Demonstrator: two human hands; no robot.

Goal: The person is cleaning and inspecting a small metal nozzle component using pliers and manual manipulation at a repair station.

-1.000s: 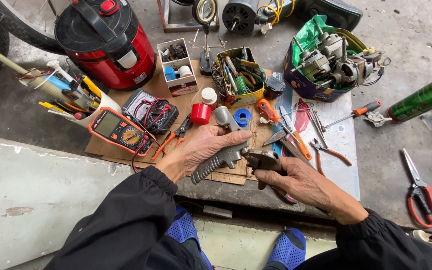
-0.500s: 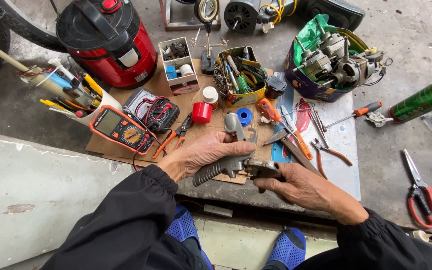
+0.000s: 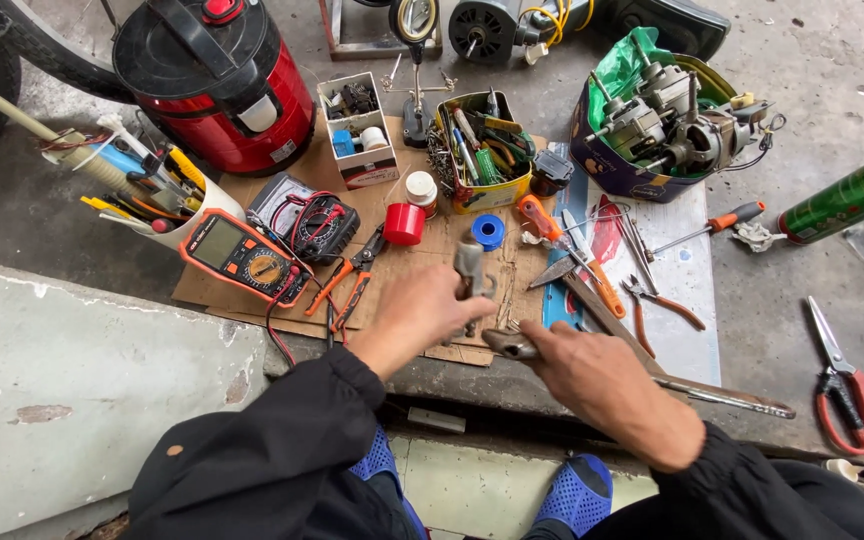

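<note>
We work at the cardboard's (image 3: 252, 300) near edge, by a concrete ledge (image 3: 102, 350). Left hand (image 3: 422, 315) grips a grey metal part (image 3: 469, 270) upright; right hand (image 3: 592, 375) closes on pliers (image 3: 512, 346) just beside it. Multimeter (image 3: 242, 258), red pot (image 3: 217, 85), tins (image 3: 482, 195) and loose tools crowd beyond; scissors (image 3: 847, 385) lie on the floor (image 3: 822, 100), well apart.

Both dark-sleeved arms reach toward twelve o'clock, left hand (image 3: 430, 318) and right hand (image 3: 592, 375) with fingers curled closed, nearly touching.
</note>
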